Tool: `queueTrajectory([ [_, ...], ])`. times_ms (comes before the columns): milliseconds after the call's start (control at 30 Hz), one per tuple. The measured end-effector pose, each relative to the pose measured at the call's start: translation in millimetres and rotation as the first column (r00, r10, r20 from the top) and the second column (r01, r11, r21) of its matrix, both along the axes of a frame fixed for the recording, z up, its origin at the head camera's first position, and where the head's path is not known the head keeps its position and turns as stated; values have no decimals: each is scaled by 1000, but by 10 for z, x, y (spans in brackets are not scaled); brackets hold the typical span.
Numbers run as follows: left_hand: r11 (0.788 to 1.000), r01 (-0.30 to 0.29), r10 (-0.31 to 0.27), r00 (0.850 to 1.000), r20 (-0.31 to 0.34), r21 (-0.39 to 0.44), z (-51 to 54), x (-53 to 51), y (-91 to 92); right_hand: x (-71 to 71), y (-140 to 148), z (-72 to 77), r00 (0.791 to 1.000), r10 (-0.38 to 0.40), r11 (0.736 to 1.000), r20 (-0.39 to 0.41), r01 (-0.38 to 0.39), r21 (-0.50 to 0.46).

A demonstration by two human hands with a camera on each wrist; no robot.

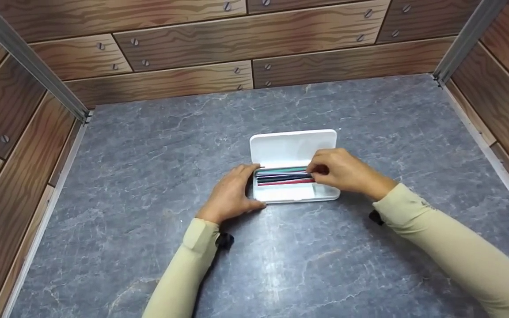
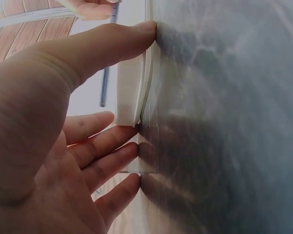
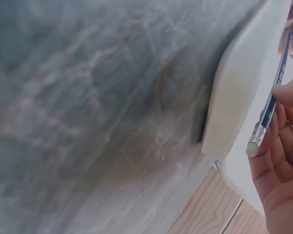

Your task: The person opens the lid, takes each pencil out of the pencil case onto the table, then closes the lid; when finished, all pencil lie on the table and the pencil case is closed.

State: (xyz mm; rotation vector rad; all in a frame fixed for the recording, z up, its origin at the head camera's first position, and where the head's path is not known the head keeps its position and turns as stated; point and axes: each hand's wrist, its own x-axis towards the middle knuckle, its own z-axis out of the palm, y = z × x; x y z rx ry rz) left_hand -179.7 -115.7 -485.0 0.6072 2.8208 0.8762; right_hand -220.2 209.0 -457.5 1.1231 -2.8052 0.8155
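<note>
Left hand at the white case, thumb stretched right along its side, tip by the lower edge at the grey marbled tabletop! Two fingers crowd the case's end corner, two more fan out beyond it, tips at the tabletop. Behind the thumb slants a dark blue pencil, the right hand at its upper end, wood-patterned panel behind.

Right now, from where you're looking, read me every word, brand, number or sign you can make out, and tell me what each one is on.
None can be read.
Eraser-tipped dark blue pencil in the right hand: pale markings along its barrel, too small and blurred to read.
Other pencils in the white pencil case: too small to read any print.
</note>
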Motion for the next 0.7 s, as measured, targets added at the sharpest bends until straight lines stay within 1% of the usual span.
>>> queueTrajectory([
  [100,1000,-3,3,1000,-2,7,-4,0,5,35,69,21,999,-35,996,-31,32,-82],
  [200,1000,-3,3,1000,-9,14,-14,3,6,83,145,44,995,-89,981,-34,82,-174],
  [300,1000,3,-3,1000,-3,8,-22,7,31,159,236,74,983,-182,952,-17,171,-253],
  [367,1000,5,-5,1000,4,8,-22,8,43,208,284,92,963,-268,920,7,258,-296],
  [433,1000,2,-2,1000,9,8,-14,4,51,253,318,108,933,-359,873,36,349,-340],
  [500,1000,-4,4,1000,12,10,-4,0,51,294,344,113,894,-443,818,70,435,-375],
  [600,1000,-16,16,1000,13,5,6,0,44,356,369,98,828,-549,735,112,542,-408],
  [700,1000,-16,16,1000,17,4,-5,11,36,431,391,58,757,-636,660,151,635,-402],
])
